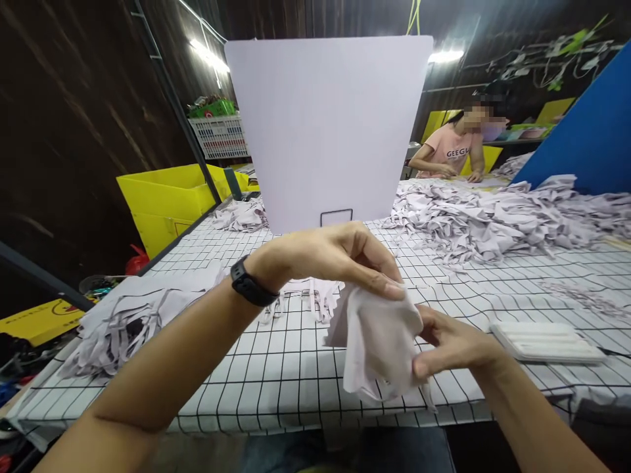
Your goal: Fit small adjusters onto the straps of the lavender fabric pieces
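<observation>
Between my hands hangs a piece of pale lilac-white fabric, held above the front of the table. My left hand, with a black band on its wrist, pinches the fabric's upper edge between thumb and fingers. At the right side of the same piece, my right hand grips its edge with thumb and fingers. The fabric is folded and hangs loosely, with its lower part slightly blurred. Behind it, a few strap-like cloth pieces lie on the checked tablecloth.
A white upright board stands ahead. Heaped fabric pieces spread at the back right, and a stack of cloth lies at left. A white flat device sits at right. Yellow bins stand left; a person works beyond.
</observation>
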The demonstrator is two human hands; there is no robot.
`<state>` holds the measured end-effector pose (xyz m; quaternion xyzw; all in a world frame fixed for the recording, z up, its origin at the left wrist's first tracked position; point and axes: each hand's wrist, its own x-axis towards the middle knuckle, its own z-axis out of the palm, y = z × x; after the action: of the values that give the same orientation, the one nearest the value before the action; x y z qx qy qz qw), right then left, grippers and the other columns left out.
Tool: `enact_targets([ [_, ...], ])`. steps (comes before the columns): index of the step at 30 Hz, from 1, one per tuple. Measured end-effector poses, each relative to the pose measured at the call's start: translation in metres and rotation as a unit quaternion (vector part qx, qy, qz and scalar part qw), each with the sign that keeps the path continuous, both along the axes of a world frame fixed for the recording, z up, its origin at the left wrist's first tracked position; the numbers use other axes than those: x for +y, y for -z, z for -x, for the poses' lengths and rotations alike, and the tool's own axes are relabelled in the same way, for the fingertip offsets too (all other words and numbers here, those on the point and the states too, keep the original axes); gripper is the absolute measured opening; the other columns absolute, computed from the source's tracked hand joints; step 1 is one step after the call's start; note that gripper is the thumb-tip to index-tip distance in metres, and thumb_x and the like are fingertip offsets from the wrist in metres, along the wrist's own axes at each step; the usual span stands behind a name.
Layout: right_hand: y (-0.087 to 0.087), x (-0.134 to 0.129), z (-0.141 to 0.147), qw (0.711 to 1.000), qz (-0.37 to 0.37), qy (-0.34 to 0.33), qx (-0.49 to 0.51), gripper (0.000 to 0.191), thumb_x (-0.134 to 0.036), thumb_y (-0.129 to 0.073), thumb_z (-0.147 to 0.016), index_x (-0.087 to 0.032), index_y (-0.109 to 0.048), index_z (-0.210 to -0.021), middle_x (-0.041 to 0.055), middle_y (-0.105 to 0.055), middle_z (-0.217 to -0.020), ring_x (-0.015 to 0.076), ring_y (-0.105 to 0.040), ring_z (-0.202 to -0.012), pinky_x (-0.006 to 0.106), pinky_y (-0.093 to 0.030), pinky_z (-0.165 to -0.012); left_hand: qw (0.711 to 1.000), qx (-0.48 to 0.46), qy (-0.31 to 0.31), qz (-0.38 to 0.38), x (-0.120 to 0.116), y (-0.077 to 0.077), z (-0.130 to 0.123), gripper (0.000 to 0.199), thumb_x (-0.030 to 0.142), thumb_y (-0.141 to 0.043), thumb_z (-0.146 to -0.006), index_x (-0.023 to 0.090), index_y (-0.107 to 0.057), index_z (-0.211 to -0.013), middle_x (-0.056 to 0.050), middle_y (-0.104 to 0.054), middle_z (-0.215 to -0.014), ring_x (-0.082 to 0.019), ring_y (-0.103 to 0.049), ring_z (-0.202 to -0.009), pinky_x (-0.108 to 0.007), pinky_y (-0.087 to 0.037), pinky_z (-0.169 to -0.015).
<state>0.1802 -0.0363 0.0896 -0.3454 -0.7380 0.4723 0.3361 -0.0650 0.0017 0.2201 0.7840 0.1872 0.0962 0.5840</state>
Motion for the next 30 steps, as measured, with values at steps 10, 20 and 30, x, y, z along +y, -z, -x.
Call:
enact_targets([
  [10,-0.032,-0.03,0.043,0.965,0.018,-0.25,0.078,0.029,-0.049,-0.081,-0.076,-0.021,-0.076,-0.079,0.0011,-0.069,-0.08,0.0191,-0.066,-0.078,0.032,-0.057,-0.077,0.993,0.084,0.047,-0.063,-0.03,-0.022,-0.002,0.004,0.023,-0.082,-0.079,0.019,-0.083,-0.078,-0.005,-0.077,-0.077,-0.019,-0.071,-0.071,-0.025,-0.058,-0.064],
  [20,-0.013,-0.042,0.012,0.98,-0.112,-0.055,-0.157,0.041,-0.061,-0.081,-0.073,-0.023,-0.068,-0.068,0.0033,-0.066,-0.091,0.0243,-0.06,-0.092,0.034,-0.05,-0.081,0.979,0.125,-0.016,-0.159,-0.048,-0.036,0.038,0.008,0.024,-0.078,-0.081,0.018,-0.084,-0.08,-0.008,-0.076,-0.072,-0.016,-0.067,-0.063,-0.022,-0.051,-0.057],
  [30,0.007,-0.043,-0.036,0.931,-0.139,0.065,-0.331,0.033,-0.06,-0.063,-0.09,-0.034,-0.083,-0.087,0.0073,-0.075,-0.114,0.0414,-0.057,-0.119,0.062,-0.038,-0.101,0.939,0.168,-0.083,-0.288,-0.049,-0.039,0.075,0.008,0.026,-0.077,-0.08,0.02,-0.083,-0.081,-0.003,-0.074,-0.071,-0.013,-0.064,-0.064,-0.018,-0.045,-0.058],
])
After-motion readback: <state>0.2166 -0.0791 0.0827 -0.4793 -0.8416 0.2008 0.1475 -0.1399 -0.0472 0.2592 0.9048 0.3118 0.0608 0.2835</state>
